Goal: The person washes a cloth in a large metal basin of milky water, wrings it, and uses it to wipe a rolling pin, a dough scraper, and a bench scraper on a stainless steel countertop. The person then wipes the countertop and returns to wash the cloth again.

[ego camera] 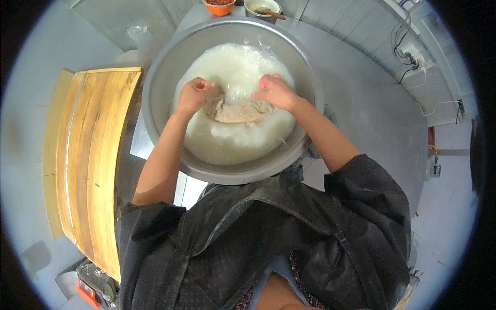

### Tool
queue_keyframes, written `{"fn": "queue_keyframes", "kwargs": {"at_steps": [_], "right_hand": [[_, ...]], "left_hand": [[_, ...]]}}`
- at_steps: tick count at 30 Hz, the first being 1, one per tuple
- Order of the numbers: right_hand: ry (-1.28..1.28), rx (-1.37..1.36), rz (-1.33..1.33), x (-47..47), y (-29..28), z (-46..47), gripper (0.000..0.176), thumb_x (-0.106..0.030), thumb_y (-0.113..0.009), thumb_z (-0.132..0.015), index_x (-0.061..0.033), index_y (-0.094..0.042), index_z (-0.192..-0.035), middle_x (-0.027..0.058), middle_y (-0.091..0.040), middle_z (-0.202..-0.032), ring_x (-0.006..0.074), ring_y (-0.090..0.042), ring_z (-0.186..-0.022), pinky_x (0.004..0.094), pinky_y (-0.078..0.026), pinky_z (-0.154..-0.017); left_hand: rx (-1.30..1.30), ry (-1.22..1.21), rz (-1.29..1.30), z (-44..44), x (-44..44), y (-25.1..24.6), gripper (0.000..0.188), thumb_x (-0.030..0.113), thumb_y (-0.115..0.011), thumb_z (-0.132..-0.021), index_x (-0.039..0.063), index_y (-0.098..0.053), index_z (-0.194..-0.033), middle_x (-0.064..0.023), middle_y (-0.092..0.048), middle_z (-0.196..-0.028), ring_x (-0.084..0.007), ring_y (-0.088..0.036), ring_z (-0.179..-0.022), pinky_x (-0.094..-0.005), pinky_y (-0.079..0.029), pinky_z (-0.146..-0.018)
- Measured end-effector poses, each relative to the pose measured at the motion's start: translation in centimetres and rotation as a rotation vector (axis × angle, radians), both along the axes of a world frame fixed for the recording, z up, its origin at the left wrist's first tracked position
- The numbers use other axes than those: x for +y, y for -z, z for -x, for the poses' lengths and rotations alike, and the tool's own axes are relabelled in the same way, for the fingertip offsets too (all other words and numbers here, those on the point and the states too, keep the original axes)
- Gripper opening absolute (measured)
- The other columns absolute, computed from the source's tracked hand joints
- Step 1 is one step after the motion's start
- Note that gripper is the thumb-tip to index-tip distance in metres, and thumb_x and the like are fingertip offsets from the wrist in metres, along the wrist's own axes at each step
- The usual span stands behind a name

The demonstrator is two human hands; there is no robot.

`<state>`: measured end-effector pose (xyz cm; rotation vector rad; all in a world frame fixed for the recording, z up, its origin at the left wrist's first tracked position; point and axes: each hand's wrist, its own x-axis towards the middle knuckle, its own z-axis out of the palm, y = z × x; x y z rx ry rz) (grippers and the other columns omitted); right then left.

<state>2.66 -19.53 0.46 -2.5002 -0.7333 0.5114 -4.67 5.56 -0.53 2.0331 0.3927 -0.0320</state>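
A wide metal basin [310,77] in front of me holds cloudy, whitish liquid [228,143]. In the liquid's middle, a wet, beige, cloth-like piece [244,112] sags in a curve between my hands, its lower part at the surface. My left hand [196,94] pinches its raised left end with curled fingers. At the opposite end, my right hand [277,91] is bent over the piece's edge; its fingers partly hide the grip. Both hands are inside the basin's rim, just above the liquid.
The basin rests on a metal table [360,104]. Behind it stand an orange bowl [219,8] of reddish food and a pale container [255,7] with a wooden-handled utensil [273,14]. Wooden boards [95,162] stand at left. Cables run to a wall socket [414,54] at right.
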Motion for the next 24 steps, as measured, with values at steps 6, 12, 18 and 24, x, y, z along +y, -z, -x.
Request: {"fn": "queue_keyframes", "kwargs": {"at_steps": [6, 12, 18, 24], "right_hand": [[-0.23, -0.055, 0.434, 1.6, 5.5, 2.1, 0.032, -0.024, -0.063, -0.076, 0.0026, -0.064, -0.094, 0.0183, -0.063, -0.089, 0.032, -0.06, -0.09, 0.0388, -0.047, -0.081], [0.203, 0.637, -0.438, 3.7, 1.5, 0.1, 0.043, -0.013, -0.068, -0.071, 0.005, -0.053, -0.108, 0.0123, -0.059, -0.094, 0.021, -0.057, -0.087, 0.0333, -0.046, -0.076], [0.142, 0.815, -1.325, 4.2, -11.9, 1.0, 0.025, -0.005, -0.064, -0.073, 0.0028, -0.054, -0.095, 0.0086, -0.056, -0.086, 0.0168, -0.056, -0.079, 0.0304, -0.047, -0.07], [0.244, 0.15, -1.305, 4.6, -9.0, 5.2, 0.028, -0.008, -0.066, -0.073, 0.001, -0.049, -0.093, 0.0114, -0.052, -0.093, 0.0236, -0.052, -0.089, 0.0344, -0.041, -0.081]], "left_hand": [[0.31, 0.314, -0.746, 1.4, -4.3, 4.3, 0.068, 0.04, -0.07, -0.074, 0.001, -0.048, -0.125, -0.0195, -0.061, -0.105, -0.0273, -0.057, -0.103, -0.0403, -0.044, -0.09], [0.559, 0.009, 0.736, 0.8, -5.0, 4.3, 0.067, 0.044, -0.057, -0.082, 0.003, -0.039, -0.132, -0.0177, -0.048, -0.127, -0.0317, -0.052, -0.108, -0.0482, -0.043, -0.088], [0.215, 0.015, 1.346, -0.4, -7.6, 0.5, 0.047, 0.039, -0.041, -0.092, 0.007, -0.046, -0.126, -0.0117, -0.054, -0.12, -0.0284, -0.054, -0.103, -0.0475, -0.043, -0.089], [-0.136, 0.297, 2.005, -3.2, -7.7, -1.6, 0.036, 0.029, -0.039, -0.093, 0.005, -0.052, -0.117, -0.0141, -0.057, -0.114, -0.0298, -0.055, -0.103, -0.0445, -0.042, -0.094]]}}
